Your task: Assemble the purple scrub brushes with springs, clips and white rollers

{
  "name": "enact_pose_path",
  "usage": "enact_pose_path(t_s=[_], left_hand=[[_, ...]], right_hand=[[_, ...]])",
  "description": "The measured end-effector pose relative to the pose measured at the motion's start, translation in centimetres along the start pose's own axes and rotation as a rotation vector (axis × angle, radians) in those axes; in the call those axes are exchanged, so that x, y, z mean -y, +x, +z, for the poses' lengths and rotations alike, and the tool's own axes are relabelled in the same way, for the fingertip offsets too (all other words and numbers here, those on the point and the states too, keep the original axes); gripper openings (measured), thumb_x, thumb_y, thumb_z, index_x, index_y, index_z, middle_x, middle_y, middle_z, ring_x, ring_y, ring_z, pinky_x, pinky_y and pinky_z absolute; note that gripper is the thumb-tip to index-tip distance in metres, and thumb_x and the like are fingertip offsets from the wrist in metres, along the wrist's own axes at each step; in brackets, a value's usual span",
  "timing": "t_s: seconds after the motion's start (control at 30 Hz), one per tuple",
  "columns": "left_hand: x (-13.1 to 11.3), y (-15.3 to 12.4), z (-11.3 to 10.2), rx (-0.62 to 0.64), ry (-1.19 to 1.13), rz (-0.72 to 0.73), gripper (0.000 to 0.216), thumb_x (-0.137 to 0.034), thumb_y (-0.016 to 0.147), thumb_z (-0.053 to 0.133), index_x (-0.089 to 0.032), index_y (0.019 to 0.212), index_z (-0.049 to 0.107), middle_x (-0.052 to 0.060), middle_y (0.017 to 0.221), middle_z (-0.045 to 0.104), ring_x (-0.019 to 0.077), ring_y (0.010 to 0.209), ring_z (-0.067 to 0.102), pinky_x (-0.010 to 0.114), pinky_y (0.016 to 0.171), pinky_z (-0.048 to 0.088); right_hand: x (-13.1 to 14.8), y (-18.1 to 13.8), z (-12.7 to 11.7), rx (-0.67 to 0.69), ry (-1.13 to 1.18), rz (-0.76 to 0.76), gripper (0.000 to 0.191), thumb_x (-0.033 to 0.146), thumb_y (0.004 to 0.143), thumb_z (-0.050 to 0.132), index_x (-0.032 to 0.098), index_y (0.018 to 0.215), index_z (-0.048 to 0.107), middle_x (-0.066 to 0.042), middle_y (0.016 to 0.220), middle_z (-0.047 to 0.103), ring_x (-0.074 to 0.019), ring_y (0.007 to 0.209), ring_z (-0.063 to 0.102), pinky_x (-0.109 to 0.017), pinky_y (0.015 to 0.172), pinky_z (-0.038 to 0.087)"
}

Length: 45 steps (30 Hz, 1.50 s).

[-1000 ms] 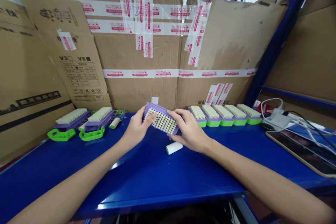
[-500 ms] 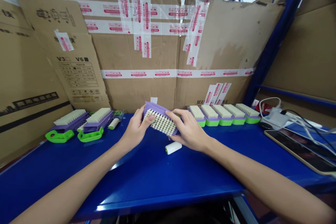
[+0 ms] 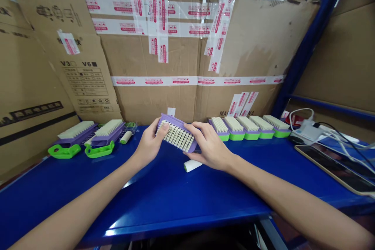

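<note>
Both my hands hold one purple scrub brush (image 3: 176, 134) with cream bristles facing me, a little above the blue table (image 3: 164, 191). My left hand (image 3: 149, 144) grips its left end, thumb on the bristles. My right hand (image 3: 210, 148) wraps its right end with fingers curled over the bristles. A small white roller (image 3: 191, 165) with a green end lies on the table just under my right hand.
Two purple brushes (image 3: 93, 133) with green handles and another roller (image 3: 126, 136) lie at the left. A row of several finished green-based brushes (image 3: 250, 127) stands at the right. A tablet (image 3: 334, 168), charger and cables sit far right. Taped cardboard boxes (image 3: 181, 58) wall the back.
The brush and both hands have shifted slightly left and toward me; my left thumb has moved along the bristles. The roller lies where it was.
</note>
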<state>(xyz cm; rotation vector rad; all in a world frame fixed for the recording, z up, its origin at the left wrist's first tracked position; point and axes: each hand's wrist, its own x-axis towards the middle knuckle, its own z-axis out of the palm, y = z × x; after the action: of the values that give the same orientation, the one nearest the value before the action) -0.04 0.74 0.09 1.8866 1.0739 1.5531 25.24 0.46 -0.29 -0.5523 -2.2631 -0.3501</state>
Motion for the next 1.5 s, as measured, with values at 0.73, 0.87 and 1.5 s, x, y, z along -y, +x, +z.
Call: enact_pose_path(t_s=[0.73,0.87,1.5], left_hand=[[-1.0,0.1,-0.1,-0.069,0.073,-0.028,0.055,-0.066,0.1,0.061,-0.017,0.123,0.071,0.008,0.111,0.079,0.0257,0.099,0.07,0.034,0.086,0.056],[-0.8,0.1,-0.1,-0.071,0.068,-0.039,0.056,-0.065,0.098,0.063,-0.016,0.125,0.07,0.009,0.114,0.078,0.0267,0.101,0.071,0.036,0.09,0.055],[-0.8,0.7,-0.4,-0.045,0.034,-0.037,0.051,-0.062,0.098,0.067,-0.016,0.117,0.074,0.009,0.107,0.079,0.0252,0.097,0.07,0.034,0.086,0.057]], right_hand=[[0.1,0.1,-0.1,0.098,-0.099,0.006,0.095,0.04,0.103,0.068,0.028,0.176,0.009,-0.019,0.153,0.052,-0.037,0.133,0.053,-0.055,0.108,0.05],[0.1,0.0,0.0,0.113,-0.097,0.014,0.097,0.041,0.102,0.07,0.028,0.176,0.008,-0.019,0.152,0.052,-0.0373,0.133,0.053,-0.056,0.108,0.05],[-0.2,-0.1,0.3,0.099,0.092,0.071,0.115,0.043,0.101,0.072,0.024,0.174,-0.015,-0.023,0.154,0.05,-0.0396,0.139,0.054,-0.062,0.111,0.053]])
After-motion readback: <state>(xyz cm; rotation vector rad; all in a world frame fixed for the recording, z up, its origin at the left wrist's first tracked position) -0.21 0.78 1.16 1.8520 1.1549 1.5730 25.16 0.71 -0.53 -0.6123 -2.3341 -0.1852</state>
